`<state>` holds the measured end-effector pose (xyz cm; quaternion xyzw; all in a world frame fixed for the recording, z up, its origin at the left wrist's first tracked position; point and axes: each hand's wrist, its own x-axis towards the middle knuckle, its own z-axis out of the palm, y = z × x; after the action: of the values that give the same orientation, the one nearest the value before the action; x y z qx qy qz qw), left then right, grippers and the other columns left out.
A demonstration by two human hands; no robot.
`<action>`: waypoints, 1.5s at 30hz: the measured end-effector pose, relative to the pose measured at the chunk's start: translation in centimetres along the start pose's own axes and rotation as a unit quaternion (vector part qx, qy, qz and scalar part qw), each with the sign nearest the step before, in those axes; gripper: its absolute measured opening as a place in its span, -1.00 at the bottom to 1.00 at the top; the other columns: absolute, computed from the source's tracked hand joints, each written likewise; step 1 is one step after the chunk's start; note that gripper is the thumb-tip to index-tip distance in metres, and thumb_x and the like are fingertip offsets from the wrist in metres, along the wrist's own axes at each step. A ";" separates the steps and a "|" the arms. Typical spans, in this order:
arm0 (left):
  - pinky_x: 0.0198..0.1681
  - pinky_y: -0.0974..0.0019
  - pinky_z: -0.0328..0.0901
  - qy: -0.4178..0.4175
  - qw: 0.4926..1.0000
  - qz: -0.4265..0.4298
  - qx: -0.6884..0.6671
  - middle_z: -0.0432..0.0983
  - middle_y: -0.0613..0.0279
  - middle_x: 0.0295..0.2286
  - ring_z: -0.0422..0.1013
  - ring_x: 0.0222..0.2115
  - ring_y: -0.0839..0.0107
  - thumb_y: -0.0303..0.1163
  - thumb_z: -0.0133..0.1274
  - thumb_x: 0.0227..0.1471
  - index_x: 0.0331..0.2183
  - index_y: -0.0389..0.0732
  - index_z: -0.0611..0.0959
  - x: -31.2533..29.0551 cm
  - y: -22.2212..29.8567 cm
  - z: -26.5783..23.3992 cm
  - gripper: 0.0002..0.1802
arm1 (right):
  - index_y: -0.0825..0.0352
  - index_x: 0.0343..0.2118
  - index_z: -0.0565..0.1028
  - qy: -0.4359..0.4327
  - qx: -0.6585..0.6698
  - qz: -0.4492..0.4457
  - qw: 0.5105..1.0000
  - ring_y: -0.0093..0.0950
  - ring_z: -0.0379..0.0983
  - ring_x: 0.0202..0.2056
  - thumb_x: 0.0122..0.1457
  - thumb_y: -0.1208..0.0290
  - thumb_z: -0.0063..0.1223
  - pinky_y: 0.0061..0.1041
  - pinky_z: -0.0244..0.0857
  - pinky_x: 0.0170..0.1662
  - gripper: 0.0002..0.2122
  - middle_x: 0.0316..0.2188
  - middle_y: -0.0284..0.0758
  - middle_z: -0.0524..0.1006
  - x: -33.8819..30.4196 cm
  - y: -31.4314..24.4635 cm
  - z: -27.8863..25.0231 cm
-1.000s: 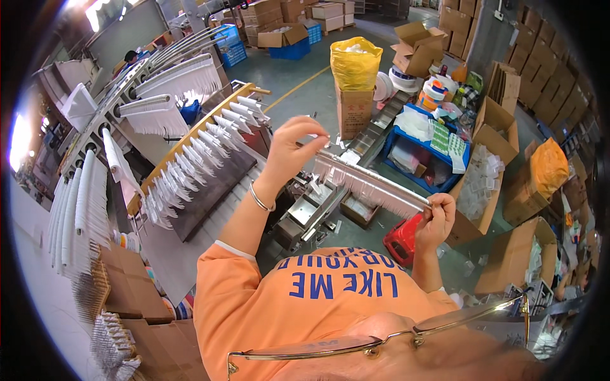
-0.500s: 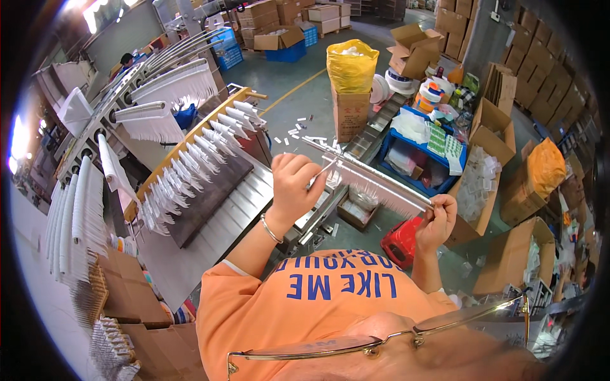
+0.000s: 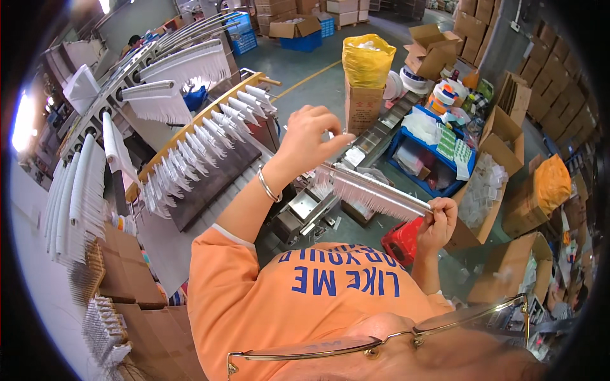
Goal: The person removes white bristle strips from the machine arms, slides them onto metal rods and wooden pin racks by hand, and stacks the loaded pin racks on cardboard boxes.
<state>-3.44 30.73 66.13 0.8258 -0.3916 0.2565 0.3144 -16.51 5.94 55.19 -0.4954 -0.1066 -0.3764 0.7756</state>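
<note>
My right hand (image 3: pixel 436 223) grips the right end of a long silvery-white rod (image 3: pixel 387 189). A row of thin whitish strands hangs along the rod, slanting down toward my shirt. The rod's far left end passes close to my left wrist. My left hand (image 3: pixel 311 136) is raised above that end, palm side partly hidden, thumb stretched out to the right and a gap between thumb and bent fingers. I see nothing held in it. To the left, a wooden bar (image 3: pixel 184 130) carries a row of white fringed bundles (image 3: pixel 213 136).
A metal machine (image 3: pixel 304 209) stands below the rod. Beyond it are a carton with a yellow bag (image 3: pixel 367 60) and a blue crate (image 3: pixel 406 149) of packets. Open cartons (image 3: pixel 486 184) line the right, near a red container (image 3: pixel 401 241). Fringed white rolls (image 3: pixel 82 190) hang at the left.
My left hand has moved up and away from the rod, its fingers loosening; the thin white strip it pinched no longer shows. My right hand stays on the rod's end. The view has shifted slightly.
</note>
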 end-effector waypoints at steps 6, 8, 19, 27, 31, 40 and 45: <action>-0.58 0.47 0.11 0.032 0.968 -0.197 -0.153 0.27 0.29 -0.69 0.20 -0.66 0.50 -0.37 -0.11 0.01 -0.39 -0.23 0.51 -2.8 -1.3 0.3 -0.84 | 0.33 -0.45 0.28 0.042 -0.017 0.023 0.999 -0.73 0.05 -0.61 0.07 0.60 -0.30 -0.79 -0.08 -0.57 -0.93 -0.59 -0.42 0.25 0.6 -0.5 -0.7; -0.59 0.52 0.08 0.010 0.931 -0.231 -0.281 0.25 0.36 -0.67 0.16 -0.65 0.57 -0.40 -0.14 0.03 -0.39 -0.26 0.49 -4.0 -1.8 1.7 -0.84 | 0.36 -0.47 0.30 0.040 -0.018 -0.001 0.999 -0.75 0.00 -0.69 0.01 0.59 -0.28 -0.77 -0.12 -0.64 -0.93 -0.58 -0.38 0.31 1.1 -0.3 -0.7; -0.65 0.62 -0.04 0.121 0.814 -0.305 -0.478 0.22 0.45 -0.63 0.05 -0.69 0.71 -0.52 -0.23 0.03 -0.35 -0.27 0.45 -5.7 0.0 4.3 -0.85 | 0.31 -0.35 0.31 0.021 -0.016 0.120 0.992 -0.67 0.27 -0.63 0.04 0.47 -0.31 -0.77 0.02 -0.65 -0.86 -0.59 -0.37 0.38 5.0 0.4 -2.4; -0.66 0.60 -0.09 0.173 0.790 -0.298 -0.508 0.15 0.45 -0.68 0.02 -0.72 0.72 -0.51 -0.25 0.05 -0.31 -0.29 0.41 -6.9 -1.8 0.8 -0.84 | 0.38 -0.43 0.32 -0.128 0.134 0.214 0.959 -0.62 0.24 -0.63 0.08 0.35 -0.27 -0.72 0.06 -0.62 -0.81 -0.58 -0.30 0.39 5.4 3.8 0.0; -0.60 0.58 0.04 0.202 0.800 -0.330 -0.458 0.23 0.36 -0.67 0.12 -0.67 0.64 -0.43 -0.30 0.11 -0.18 -0.24 0.34 -9.7 -1.1 -1.5 -0.77 | 0.38 -0.42 0.33 -0.110 0.161 0.240 0.951 -0.62 0.22 -0.63 0.09 0.33 -0.27 -0.70 0.05 -0.59 -0.80 -0.53 -0.32 0.36 5.1 6.7 1.2; -0.49 0.57 0.12 0.406 0.830 -0.378 0.056 0.27 0.43 -0.60 0.16 -0.57 0.67 -0.47 -0.07 0.00 -0.42 -0.27 0.46 -24.6 0.8 -8.4 -0.93 | 0.35 -0.38 0.28 -0.180 0.214 0.233 0.931 -0.65 0.26 -0.49 0.19 0.46 -0.27 -0.69 0.27 -0.38 -0.91 -0.52 -0.40 0.28 5.0 11.2 2.1; -0.28 0.44 0.22 0.489 0.745 -0.369 0.265 0.44 0.21 -0.38 0.35 -0.36 0.47 -0.42 0.07 -0.10 -0.26 -0.29 0.47 -28.9 -2.8 -12.4 -0.70 | 0.35 -0.37 0.27 -0.204 0.181 0.236 0.933 -0.67 0.23 -0.50 0.19 0.49 -0.28 -0.73 0.23 -0.43 -0.93 -0.51 -0.41 0.27 4.4 12.9 4.3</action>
<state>-19.61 55.11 54.22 0.7176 0.2346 0.5823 0.3016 -3.63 10.39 50.80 -0.4235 -0.2084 -0.0474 0.8803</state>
